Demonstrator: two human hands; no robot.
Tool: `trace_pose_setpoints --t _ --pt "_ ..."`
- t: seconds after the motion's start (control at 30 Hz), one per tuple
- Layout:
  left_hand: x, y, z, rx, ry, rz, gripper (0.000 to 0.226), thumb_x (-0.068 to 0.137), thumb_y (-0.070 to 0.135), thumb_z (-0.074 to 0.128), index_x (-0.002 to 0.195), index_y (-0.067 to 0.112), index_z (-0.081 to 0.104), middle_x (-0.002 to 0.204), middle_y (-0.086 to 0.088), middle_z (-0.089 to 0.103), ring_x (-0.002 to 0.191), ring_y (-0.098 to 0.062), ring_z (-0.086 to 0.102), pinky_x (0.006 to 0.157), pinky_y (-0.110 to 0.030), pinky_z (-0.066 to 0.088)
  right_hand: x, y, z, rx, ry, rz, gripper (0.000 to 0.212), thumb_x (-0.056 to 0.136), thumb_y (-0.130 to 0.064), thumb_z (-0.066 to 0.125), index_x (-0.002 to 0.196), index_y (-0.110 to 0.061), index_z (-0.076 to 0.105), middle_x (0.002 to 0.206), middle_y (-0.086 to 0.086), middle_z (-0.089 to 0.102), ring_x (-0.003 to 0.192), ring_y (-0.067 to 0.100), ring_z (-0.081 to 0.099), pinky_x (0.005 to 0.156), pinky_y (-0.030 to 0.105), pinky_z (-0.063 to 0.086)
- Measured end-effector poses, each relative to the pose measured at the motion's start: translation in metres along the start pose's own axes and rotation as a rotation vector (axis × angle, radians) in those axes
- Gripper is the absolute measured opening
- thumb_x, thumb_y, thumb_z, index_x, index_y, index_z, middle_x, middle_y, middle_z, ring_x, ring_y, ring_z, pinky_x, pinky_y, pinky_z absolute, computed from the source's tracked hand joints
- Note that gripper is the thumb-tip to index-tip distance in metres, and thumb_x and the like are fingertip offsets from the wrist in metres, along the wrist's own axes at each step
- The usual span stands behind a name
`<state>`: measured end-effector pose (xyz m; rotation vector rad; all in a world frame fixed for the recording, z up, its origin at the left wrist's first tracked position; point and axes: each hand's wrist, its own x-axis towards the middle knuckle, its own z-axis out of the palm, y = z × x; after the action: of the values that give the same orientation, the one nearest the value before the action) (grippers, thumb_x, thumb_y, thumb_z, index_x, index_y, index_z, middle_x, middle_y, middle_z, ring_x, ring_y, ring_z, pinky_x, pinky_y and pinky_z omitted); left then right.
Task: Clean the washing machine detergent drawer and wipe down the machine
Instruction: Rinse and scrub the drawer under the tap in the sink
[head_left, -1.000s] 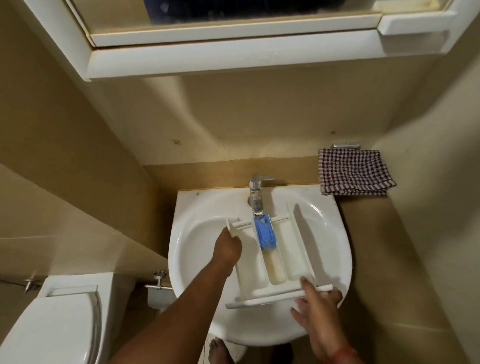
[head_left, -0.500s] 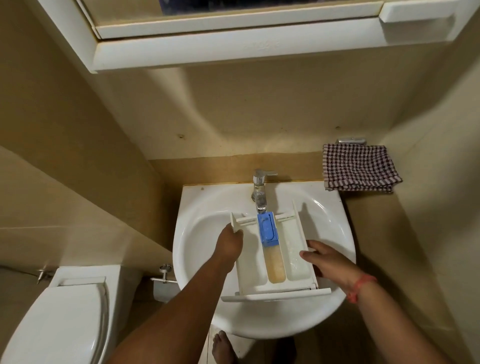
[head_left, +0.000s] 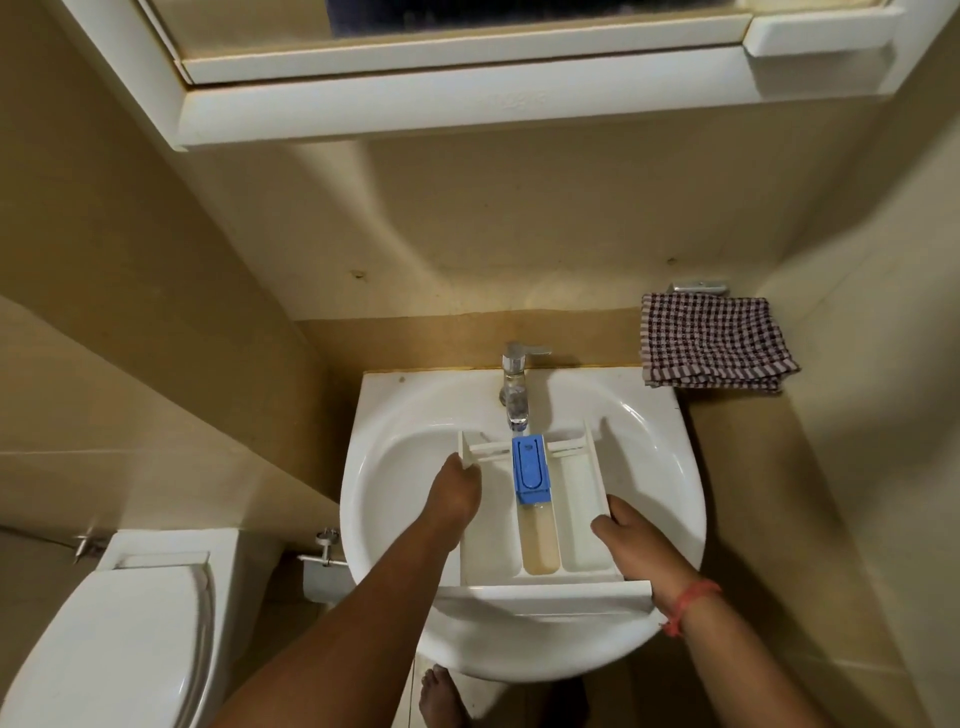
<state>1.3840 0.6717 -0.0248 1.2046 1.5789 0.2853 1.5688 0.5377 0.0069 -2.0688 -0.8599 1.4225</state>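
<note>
A white detergent drawer (head_left: 576, 514) lies in the white sink (head_left: 395, 467), front panel toward me. Its middle channel holds murky yellowish liquid under a blue cap (head_left: 530, 470). The tap (head_left: 515, 382) stands directly above the drawer's far end, over the blue cap. My left hand (head_left: 454, 491) grips the drawer's left wall. My right hand (head_left: 631, 540) grips the right wall near the front panel, with a red thread on its wrist. The washing machine is not in view.
A folded checked cloth (head_left: 714, 340) lies on the ledge right of the sink. A toilet (head_left: 114, 639) stands at lower left. A white mirror cabinet (head_left: 467, 104) hangs overhead. Tiled walls close in on both sides. A bare foot (head_left: 441, 696) shows below the sink.
My right hand moved from the drawer's front panel to its right wall and took hold of it. The drawer turned straighter under the tap. My left hand kept its grip.
</note>
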Motion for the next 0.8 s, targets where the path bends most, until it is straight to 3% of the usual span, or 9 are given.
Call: trace_pose_setpoints --t 0.17,0.27,0.43,0.5,0.57,0.6,0.67,0.73,0.8 --pt "0.005 0.001 -0.004 -0.005 0.064 0.025 0.027 0.104 0.025 0.038 0.126 0.018 0.051 0.116 -0.007 0.062 0.102 -0.024 0.062 0.092 -0.043 0.053 0.006 -0.003 0.008 -0.001 -0.035 -0.026 0.028 0.092 -0.015 0.041 0.11 -0.026 0.06 0.107 0.009 0.069 0.103 0.033 0.062 0.092 0.038 0.05" --pt "0.007 0.007 -0.006 0.005 0.093 0.04 0.027 0.104 0.022 0.038 0.127 0.017 0.049 0.117 -0.008 0.061 0.104 -0.026 0.061 0.097 -0.045 0.051 0.012 -0.005 0.01 0.006 -0.05 -0.026 0.032 0.091 -0.013 0.04 0.11 -0.032 0.059 0.112 0.011 0.068 0.101 0.034 0.063 0.088 0.037 0.05" --pt "0.01 0.008 -0.004 0.024 0.127 0.033 0.027 0.105 0.023 0.039 0.13 0.016 0.047 0.119 -0.008 0.059 0.107 -0.027 0.06 0.098 -0.044 0.05 0.02 -0.009 0.007 -0.071 -0.095 -0.013 0.034 0.092 -0.01 0.043 0.118 -0.028 0.056 0.121 0.007 0.064 0.113 0.03 0.059 0.1 0.038 0.046" --pt "0.011 0.006 -0.003 0.012 0.139 0.036 0.026 0.105 0.024 0.039 0.128 0.016 0.048 0.119 -0.009 0.06 0.106 -0.027 0.06 0.097 -0.044 0.05 0.018 -0.014 0.01 -0.294 0.156 -0.118 0.045 0.091 -0.009 0.049 0.135 -0.018 0.048 0.134 0.01 0.05 0.12 0.031 0.05 0.104 0.039 0.043" --pt "0.012 0.005 -0.002 -0.001 0.148 0.04 0.026 0.106 0.024 0.039 0.128 0.016 0.048 0.119 -0.009 0.06 0.105 -0.026 0.06 0.096 -0.042 0.051 0.009 -0.022 0.02 -0.469 0.481 -0.421 0.042 0.084 0.0 0.057 0.125 -0.007 0.056 0.124 0.014 0.05 0.112 0.03 0.049 0.098 0.035 0.044" --pt "0.011 0.005 -0.001 -0.003 0.15 0.04 0.026 0.106 0.024 0.039 0.129 0.016 0.048 0.119 -0.008 0.059 0.104 -0.025 0.059 0.094 -0.04 0.05 0.004 -0.027 0.029 -0.511 0.463 -0.561 0.04 0.079 0.006 0.058 0.117 -0.005 0.061 0.115 0.013 0.054 0.104 0.027 0.053 0.093 0.032 0.045" --pt "0.01 0.005 0.0 -0.012 0.162 0.048 0.027 0.106 0.023 0.039 0.13 0.015 0.048 0.117 -0.007 0.058 0.101 -0.022 0.057 0.091 -0.037 0.049 -0.005 -0.037 0.052 -0.581 0.18 -0.62 0.043 0.081 0.008 0.051 0.12 -0.006 0.058 0.113 0.012 0.055 0.098 0.026 0.056 0.089 0.033 0.048" --pt "0.009 0.005 0.001 -0.022 0.174 0.058 0.027 0.106 0.021 0.038 0.131 0.013 0.047 0.116 -0.006 0.057 0.1 -0.02 0.055 0.089 -0.033 0.047 -0.005 -0.048 0.072 -0.55 0.004 -0.437 0.041 0.09 0.001 0.042 0.131 -0.005 0.044 0.12 0.016 0.053 0.101 0.03 0.058 0.085 0.034 0.048" --pt "0.009 0.005 0.001 -0.022 0.178 0.064 0.028 0.106 0.02 0.039 0.131 0.011 0.047 0.116 -0.006 0.057 0.099 -0.019 0.053 0.088 -0.032 0.045 -0.003 -0.064 0.086 -0.491 0.02 -0.243 0.043 0.096 -0.008 0.041 0.137 -0.004 0.03 0.122 0.018 0.053 0.105 0.033 0.058 0.081 0.035 0.047"
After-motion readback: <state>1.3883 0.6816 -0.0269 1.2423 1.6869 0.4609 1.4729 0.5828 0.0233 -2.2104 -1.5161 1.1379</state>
